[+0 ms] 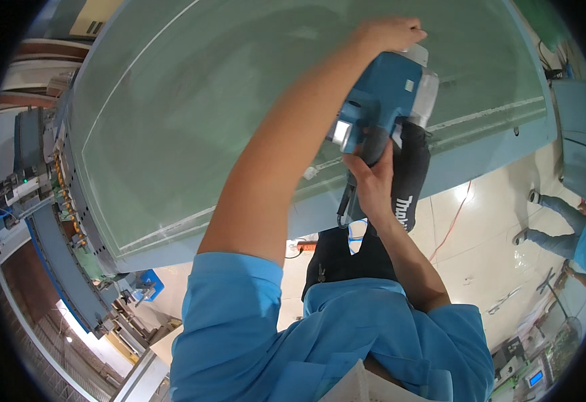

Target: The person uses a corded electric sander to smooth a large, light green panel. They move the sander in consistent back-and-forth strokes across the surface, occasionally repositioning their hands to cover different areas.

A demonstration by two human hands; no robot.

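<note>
A teal belt sander [390,84] with a silver side housing rests on the broad green board [199,127]. My left hand [388,33] reaches across to its far end and is closed around the front grip there, though the grip itself is mostly hidden by the fingers. At the near end, my right hand [375,184] wraps around the black rear handle. Beside that hand hangs the sander's black dust bag [410,161]. A black power cord [344,208] loops down over the board's near edge.
White lines run along the board near its edges, and a small pale lump [311,173] lies on it. Machinery with a blue rail [58,251] stands at the left. An orange cable [452,221] crosses the floor. Another person [568,238] is at the far right.
</note>
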